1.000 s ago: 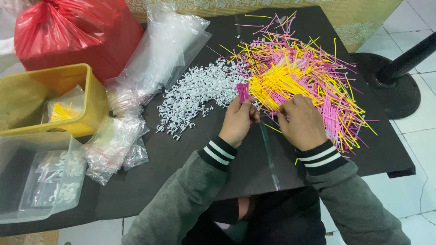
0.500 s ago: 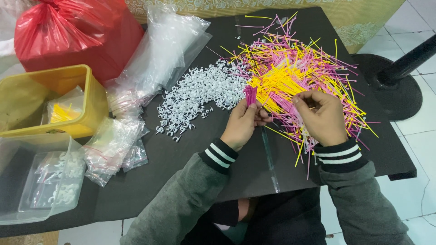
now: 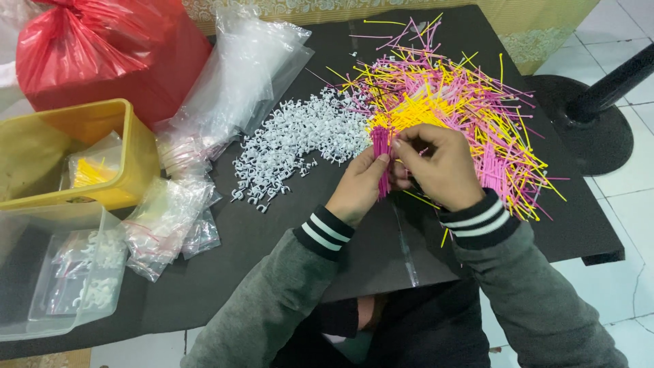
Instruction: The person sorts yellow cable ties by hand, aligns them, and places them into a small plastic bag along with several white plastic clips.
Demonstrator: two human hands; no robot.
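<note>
While a heap of pink and yellow cable ties (image 3: 449,109) spreads over the far right part of the black table (image 3: 272,232), the left hand (image 3: 357,191) grips a small bundle of pink cable ties (image 3: 380,153), its fingers closed around the lower part so that the bundle stands nearly upright, long axis running from the person toward the heap. The right hand (image 3: 436,167) sits just beside it, touching the bundle's right side, fingers curled and pinched narrow at the strands near the top; whether it holds a single tie of its own cannot be told. Both hands lie at the near edge of the heap, the right one the closer to the loose ties, which fan out past it toward the table's right edge. To the left of the hands, a drift of small white plastic cable clips (image 3: 293,140) covers the middle of the table, touching the heap's left margin. Farther left lie clear plastic bags (image 3: 238,75), some small ones filled, near a yellow bin (image 3: 133,153) and a clear plastic box (image 3: 102,300) at the table's left edge. A red plastic bag (image 3: 102,51) bulks at the far left corner. A strip of clear tape (image 3: 405,245) runs across the table's near edge between grey sleeves with striped cuffs. White floor tiles (image 3: 633,225) and a black stand base (image 3: 586,129) show to the right.
</note>
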